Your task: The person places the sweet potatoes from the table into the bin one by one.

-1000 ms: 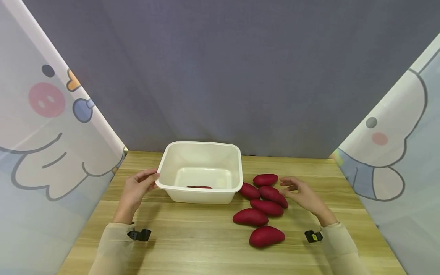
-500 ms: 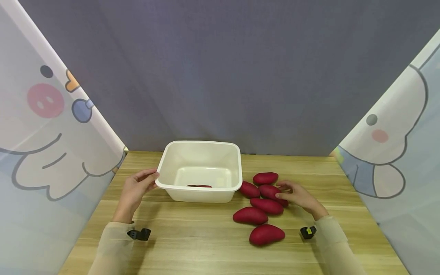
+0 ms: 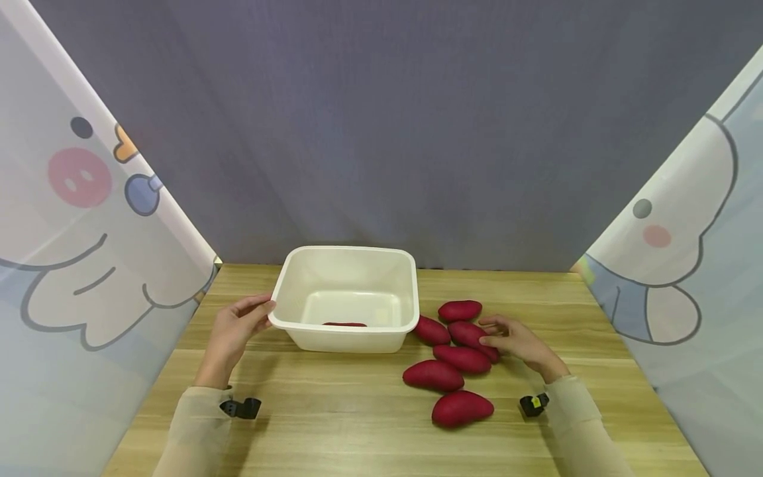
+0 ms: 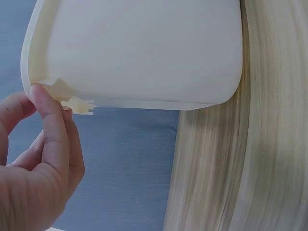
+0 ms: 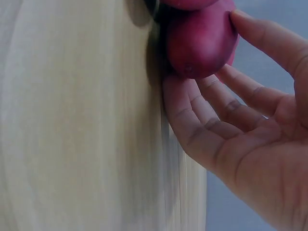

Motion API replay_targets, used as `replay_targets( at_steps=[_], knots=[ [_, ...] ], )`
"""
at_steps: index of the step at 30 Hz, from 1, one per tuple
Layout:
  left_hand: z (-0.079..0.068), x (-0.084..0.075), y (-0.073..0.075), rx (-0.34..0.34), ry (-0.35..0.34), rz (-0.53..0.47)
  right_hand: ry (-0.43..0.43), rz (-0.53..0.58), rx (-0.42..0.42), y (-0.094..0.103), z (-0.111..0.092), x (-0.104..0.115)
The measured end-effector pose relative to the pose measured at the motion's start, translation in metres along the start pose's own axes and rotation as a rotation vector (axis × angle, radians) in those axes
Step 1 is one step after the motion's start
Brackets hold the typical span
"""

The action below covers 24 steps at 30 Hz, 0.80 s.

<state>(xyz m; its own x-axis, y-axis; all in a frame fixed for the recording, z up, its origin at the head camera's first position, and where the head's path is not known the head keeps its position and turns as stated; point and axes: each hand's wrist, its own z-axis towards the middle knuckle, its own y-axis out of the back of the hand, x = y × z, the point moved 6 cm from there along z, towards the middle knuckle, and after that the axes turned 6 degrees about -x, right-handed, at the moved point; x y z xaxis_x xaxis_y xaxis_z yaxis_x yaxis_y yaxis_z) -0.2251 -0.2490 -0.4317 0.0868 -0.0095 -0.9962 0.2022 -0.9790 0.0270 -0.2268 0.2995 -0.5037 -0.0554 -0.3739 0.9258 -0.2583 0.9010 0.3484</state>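
My left hand (image 3: 237,331) pinches the left rim of a cream plastic basin (image 3: 352,340) between thumb and fingers, also plain in the left wrist view. Inside the basin a red sliver (image 3: 346,324) shows above the near wall; the rest of it is hidden. On the right, my right hand (image 3: 517,344) has its thumb and fingers on either side of a red sweet potato (image 3: 467,334), which lies on the table among others. The right wrist view shows the thumb on one side of this sweet potato (image 5: 199,43) and fingertips against the other.
Several more sweet potatoes lie close by: one behind (image 3: 459,310), one against the basin (image 3: 432,330), and others nearer the front, such as the frontmost one (image 3: 462,409). A grey curtain (image 3: 381,132) backs the wooden table (image 3: 334,424), with printed cloth at both sides.
My right hand has moved left onto the sweet potato and its thumb has come down against it. The left hand and basin stay in place.
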Motion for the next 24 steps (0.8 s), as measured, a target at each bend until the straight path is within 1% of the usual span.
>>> replay_targets(
  at_steps=[7, 12, 19, 24],
  knots=[
    [0.000, 0.001, 0.000, 0.000, -0.006, -0.004, 0.006, 0.020, -0.011, 0.004, -0.005, 0.005],
    [0.000, 0.001, 0.000, 0.000, -0.010, 0.000, 0.011, 0.038, -0.017, 0.007, -0.007, 0.014],
    [0.000, 0.001, 0.000, -0.003, -0.007, -0.018, 0.030, 0.105, -0.031, 0.011, -0.002, 0.040],
    [0.000, 0.001, 0.000, -0.004, -0.008, -0.021, 0.062, 0.151, -0.029, 0.013, 0.007, 0.067]
  ],
)
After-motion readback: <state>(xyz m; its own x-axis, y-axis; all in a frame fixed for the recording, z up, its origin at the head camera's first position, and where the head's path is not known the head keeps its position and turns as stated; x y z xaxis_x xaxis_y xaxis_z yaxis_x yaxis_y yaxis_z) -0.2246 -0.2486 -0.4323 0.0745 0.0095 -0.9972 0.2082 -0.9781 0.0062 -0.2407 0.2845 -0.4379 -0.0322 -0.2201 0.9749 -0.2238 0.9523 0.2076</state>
